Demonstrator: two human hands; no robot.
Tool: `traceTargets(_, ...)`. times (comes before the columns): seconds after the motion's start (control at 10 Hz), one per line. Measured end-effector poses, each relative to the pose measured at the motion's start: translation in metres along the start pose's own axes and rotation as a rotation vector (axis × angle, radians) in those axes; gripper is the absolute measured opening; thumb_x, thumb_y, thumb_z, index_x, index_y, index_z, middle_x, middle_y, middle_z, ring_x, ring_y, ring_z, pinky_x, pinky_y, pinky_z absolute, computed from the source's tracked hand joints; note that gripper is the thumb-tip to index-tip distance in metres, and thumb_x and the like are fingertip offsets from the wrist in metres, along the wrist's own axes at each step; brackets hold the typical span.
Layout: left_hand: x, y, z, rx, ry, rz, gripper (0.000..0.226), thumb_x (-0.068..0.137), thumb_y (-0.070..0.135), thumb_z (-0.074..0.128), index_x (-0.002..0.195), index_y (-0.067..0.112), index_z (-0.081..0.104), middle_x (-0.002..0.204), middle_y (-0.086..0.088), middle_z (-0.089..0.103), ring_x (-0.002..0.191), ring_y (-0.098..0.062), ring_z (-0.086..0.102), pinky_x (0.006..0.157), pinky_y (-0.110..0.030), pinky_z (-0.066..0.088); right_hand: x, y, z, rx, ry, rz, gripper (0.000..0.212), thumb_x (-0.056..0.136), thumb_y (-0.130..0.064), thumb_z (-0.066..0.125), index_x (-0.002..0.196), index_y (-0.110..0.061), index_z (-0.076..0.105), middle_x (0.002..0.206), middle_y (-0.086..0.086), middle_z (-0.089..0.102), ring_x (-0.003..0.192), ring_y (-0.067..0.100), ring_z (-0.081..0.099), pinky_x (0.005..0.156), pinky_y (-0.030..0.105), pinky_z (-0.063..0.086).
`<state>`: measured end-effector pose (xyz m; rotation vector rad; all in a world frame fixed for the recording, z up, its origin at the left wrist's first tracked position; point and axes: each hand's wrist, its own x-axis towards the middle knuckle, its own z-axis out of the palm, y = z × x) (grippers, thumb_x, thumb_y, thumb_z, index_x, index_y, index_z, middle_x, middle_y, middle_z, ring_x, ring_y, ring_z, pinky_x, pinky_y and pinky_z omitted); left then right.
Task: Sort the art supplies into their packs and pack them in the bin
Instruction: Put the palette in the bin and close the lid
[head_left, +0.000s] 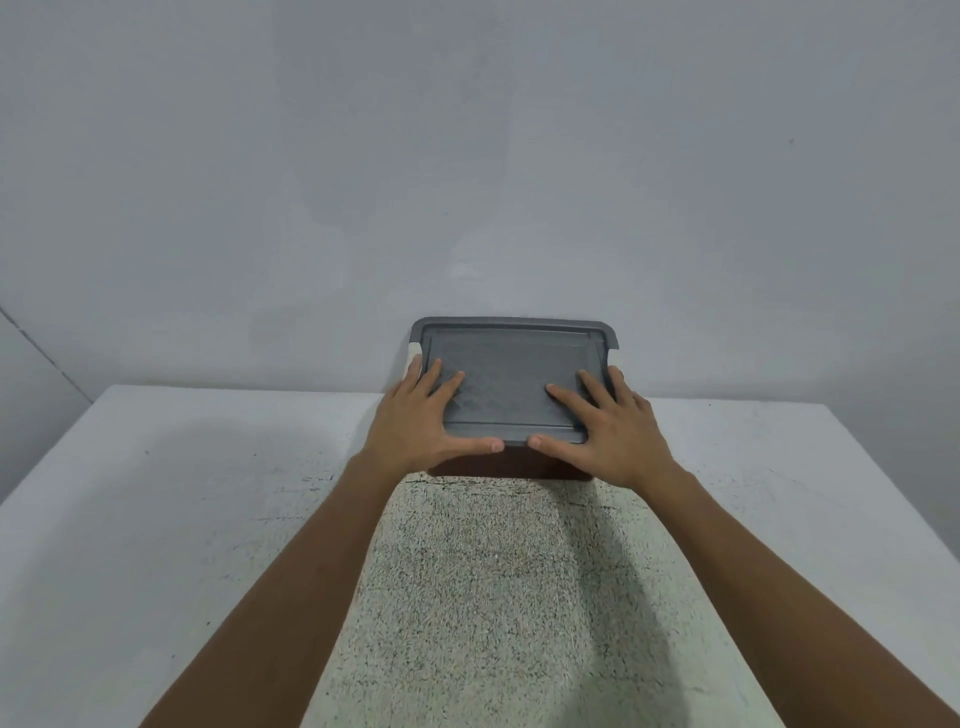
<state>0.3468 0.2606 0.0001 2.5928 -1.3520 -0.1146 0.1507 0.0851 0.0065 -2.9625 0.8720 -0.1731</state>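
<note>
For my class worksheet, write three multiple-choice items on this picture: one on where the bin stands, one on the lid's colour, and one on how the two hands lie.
1. Where on the white table does the lidded storage bin stand?
A. At the far end of the speckled beige mat
B. At the near left corner
C. At the near right edge

2. What colour is the flat plastic lid?
A. Red
B. Grey
C. Yellow

3. How do the left hand and right hand lie?
A. Both clenched in fists
B. Both flat on the mat
C. Both flat on the lid, fingers straight

Key:
1 A, the bin's front meets the mat's far edge.
2 B, the lid is dark grey all over.
3 C, the palms and spread fingers rest on the lid.
</note>
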Motion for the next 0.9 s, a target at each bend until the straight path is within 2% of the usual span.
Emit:
traceTargets(0.3, 0.002, 0.002, 0.001, -0.009, 0.012, -0.002, 0.122, 0.053, 0.102, 0.033, 0.154, 0.036, 0.016, 0.164, 0.005, 0.003, 0.150, -0.015, -0.009, 0.120, -0.043, 0.006, 0.006, 0.004, 0.000, 0.044, -0.017, -0.001, 0.095, 0.062, -0.099, 0.015, 0.145, -0.053, 0.021, 0.159, -0.005, 0.021, 0.149, 0.026, 0.003, 0.117, 0.051, 0.019)
traceTargets(0.6, 0.003, 0.003, -0.001, 0.005, -0.017, 0.000, 0.132, 0.044, 0.107, 0.020, 0.155, 0.035, 0.015, 0.164, 0.002, 0.002, 0.150, -0.018, -0.010, 0.122, -0.049, 0.002, 0.006, -0.004, -0.018, 0.035, -0.164, 0.025, 0.093, 0.066, -0.097, 0.024, 0.146, -0.051, 0.020, 0.157, -0.004, 0.022, 0.148, 0.028, 0.001, 0.116, 0.052, 0.017)
traceTargets(0.7, -0.007, 0.008, -0.003, 0.010, -0.041, -0.015, 0.127, 0.049, 0.104, 0.023, 0.155, 0.033, 0.014, 0.164, 0.000, 0.004, 0.150, -0.020, -0.008, 0.121, -0.049, 0.000, 0.001, -0.011, -0.027, -0.019, -0.202, 0.032, 0.087, 0.074, -0.091, 0.026, 0.148, -0.046, 0.021, 0.156, 0.000, 0.024, 0.146, 0.030, 0.008, 0.115, 0.052, 0.018)
traceTargets(0.8, -0.013, 0.018, -0.007, 0.050, -0.046, -0.038, 0.112, 0.064, 0.095, 0.024, 0.155, 0.030, 0.018, 0.164, -0.004, 0.009, 0.151, -0.025, -0.002, 0.120, -0.049, 0.002, -0.001, -0.015, -0.026, -0.003, -0.212, 0.037, 0.077, 0.083, -0.082, 0.030, 0.146, -0.038, 0.030, 0.149, 0.002, 0.036, 0.140, 0.029, 0.026, 0.111, 0.051, 0.026)
traceTargets(0.9, -0.037, 0.027, 0.003, 0.094, 0.049, -0.021, 0.087, 0.087, 0.077, 0.029, 0.155, 0.025, 0.013, 0.163, -0.007, 0.010, 0.151, -0.026, 0.002, 0.121, -0.049, 0.004, -0.010, -0.017, -0.037, 0.124, -0.182, -0.024, 0.059, 0.089, -0.065, 0.047, 0.138, -0.031, 0.048, 0.140, 0.001, 0.052, 0.127, 0.024, 0.048, 0.107, 0.045, 0.038)
